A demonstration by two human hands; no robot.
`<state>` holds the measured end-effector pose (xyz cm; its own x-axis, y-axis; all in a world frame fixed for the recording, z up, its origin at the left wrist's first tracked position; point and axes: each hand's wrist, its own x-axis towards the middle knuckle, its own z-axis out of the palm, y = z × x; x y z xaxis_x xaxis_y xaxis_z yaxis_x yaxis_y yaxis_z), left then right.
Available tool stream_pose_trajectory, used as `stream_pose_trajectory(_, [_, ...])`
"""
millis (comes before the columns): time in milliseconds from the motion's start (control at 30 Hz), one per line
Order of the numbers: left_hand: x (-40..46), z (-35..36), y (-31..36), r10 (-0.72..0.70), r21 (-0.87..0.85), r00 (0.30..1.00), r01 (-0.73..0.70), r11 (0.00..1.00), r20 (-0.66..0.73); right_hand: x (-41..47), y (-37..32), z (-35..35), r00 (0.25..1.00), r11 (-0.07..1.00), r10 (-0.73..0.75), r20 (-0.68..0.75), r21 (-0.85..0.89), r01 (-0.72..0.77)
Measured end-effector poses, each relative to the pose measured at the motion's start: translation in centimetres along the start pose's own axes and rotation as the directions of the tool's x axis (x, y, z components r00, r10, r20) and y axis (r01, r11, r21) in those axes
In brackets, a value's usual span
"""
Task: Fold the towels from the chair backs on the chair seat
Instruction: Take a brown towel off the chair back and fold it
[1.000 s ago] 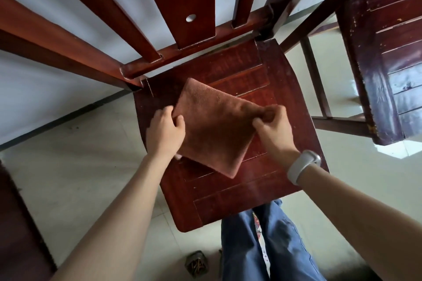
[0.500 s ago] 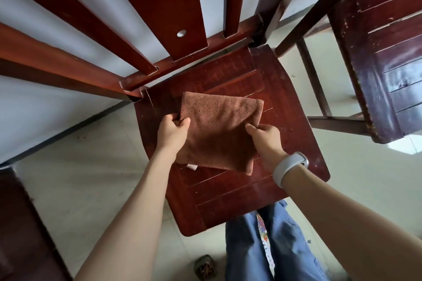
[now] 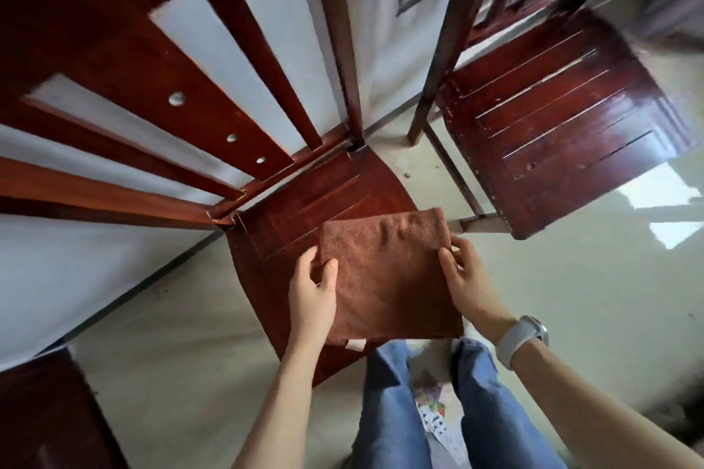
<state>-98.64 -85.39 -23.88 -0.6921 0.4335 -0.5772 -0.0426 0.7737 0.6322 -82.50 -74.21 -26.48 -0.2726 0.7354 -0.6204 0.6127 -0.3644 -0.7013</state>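
A folded brown towel (image 3: 392, 278) is held between both hands above the front right part of the dark red chair seat (image 3: 289, 225). My left hand (image 3: 312, 289) grips its left edge, thumb on top. My right hand (image 3: 464, 278) pinches its right edge; a white band sits on that wrist. A small white label sticks out under the towel's near edge. The chair's slatted back (image 3: 213, 103) rises on the left, with no towel on the part in view.
A second dark red chair (image 3: 564, 118) stands to the right, its seat bare. Pale tiled floor (image 3: 571, 297) lies between and around the chairs. My legs in blue jeans (image 3: 384, 411) are right below the towel. A white wall is behind the chair back.
The folded towel has come up off the seat and moved toward the seat's front right, held by both hands. The view has swung up and right, showing more of the second chair.
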Motion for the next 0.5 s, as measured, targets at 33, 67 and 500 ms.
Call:
stream_pose_trajectory(33, [-1.4,0.8,1.5,0.031,0.022,1.000,-0.031,0.999,-0.003,-0.8,-0.3,-2.0,1.000,0.999,0.013,-0.011,0.031,-0.012])
stream_pose_trajectory(67, [-2.7,1.7,3.0,0.058,0.040,0.998,-0.058,0.998,-0.003,-1.5,-0.7,-4.1,0.999,0.998,0.027,-0.018,0.063,-0.026])
stream_pose_trajectory(500, [-19.9,30.5,27.4,0.407,0.132,0.858,-0.463,0.876,0.313,-7.4,6.3,-44.0,0.923,0.909,0.139,-0.360,0.416,0.026])
